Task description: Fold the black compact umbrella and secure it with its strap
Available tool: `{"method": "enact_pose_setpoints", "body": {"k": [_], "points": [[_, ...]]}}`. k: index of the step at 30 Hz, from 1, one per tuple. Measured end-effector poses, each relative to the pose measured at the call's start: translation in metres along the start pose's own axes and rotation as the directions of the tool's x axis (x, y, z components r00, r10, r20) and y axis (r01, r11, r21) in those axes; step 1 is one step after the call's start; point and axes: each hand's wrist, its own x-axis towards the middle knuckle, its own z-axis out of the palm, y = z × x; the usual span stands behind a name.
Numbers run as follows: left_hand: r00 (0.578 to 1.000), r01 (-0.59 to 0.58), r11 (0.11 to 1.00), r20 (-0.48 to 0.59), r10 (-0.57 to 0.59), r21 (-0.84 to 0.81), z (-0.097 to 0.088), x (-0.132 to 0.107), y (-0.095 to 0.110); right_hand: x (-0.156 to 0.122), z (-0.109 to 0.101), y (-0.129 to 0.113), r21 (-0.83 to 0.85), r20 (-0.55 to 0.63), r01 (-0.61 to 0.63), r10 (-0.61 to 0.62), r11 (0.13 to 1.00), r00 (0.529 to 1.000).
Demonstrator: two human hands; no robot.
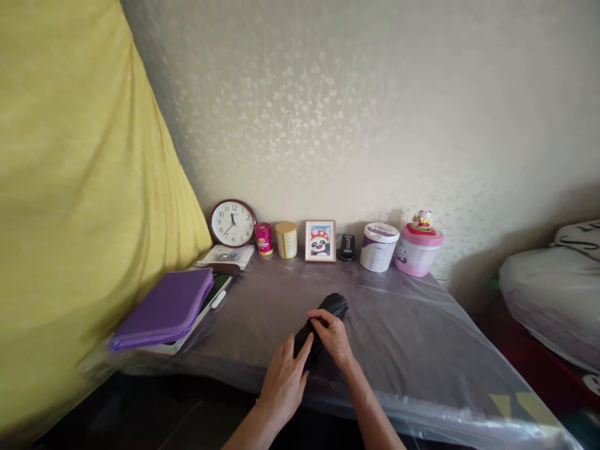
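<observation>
A black folded umbrella [330, 307] lies on the plastic-covered table [398, 325], its far end pointing away from me. My right hand [334, 336] rests on its middle with the fingers curled over it, pinching near the top side. My left hand [284, 381] lies at the near end, fingers stretched along the umbrella's left side and touching it.
Along the wall stand a round clock [232, 222], a red can [263, 238], a yellow tin [286, 240], a panda picture frame [320, 240], a small black device [347, 247], a white tub [379, 246] and a pink tub [417, 248]. A purple case [165, 309] lies left. Yellow curtain [70, 206] left, bedding [553, 294] right.
</observation>
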Motion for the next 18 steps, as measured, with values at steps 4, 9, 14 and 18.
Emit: {"method": "enact_pose_setpoints", "body": {"k": [4,9,14,18], "points": [[1.000,0.005,1.000,0.012,-0.006,0.023,-0.001,0.000,-0.001,-0.006,-0.013,-0.009,0.254,-0.001,-0.100,0.104,0.962,0.995],[1.000,0.003,1.000,0.019,-0.003,0.008,-0.004,-0.002,-0.001,-0.019,-0.054,-0.007,0.285,-0.106,-0.144,0.180,0.948,0.978],[0.999,0.018,1.000,0.050,-0.018,-0.003,-0.005,-0.001,-0.003,-0.031,-0.089,0.010,0.169,-0.252,-0.128,0.169,0.977,0.953],[0.999,-0.008,0.999,0.052,0.010,-0.049,-0.007,-0.001,-0.008,-0.039,-0.098,0.020,0.126,-0.266,-0.148,0.178,0.981,0.947]]}}
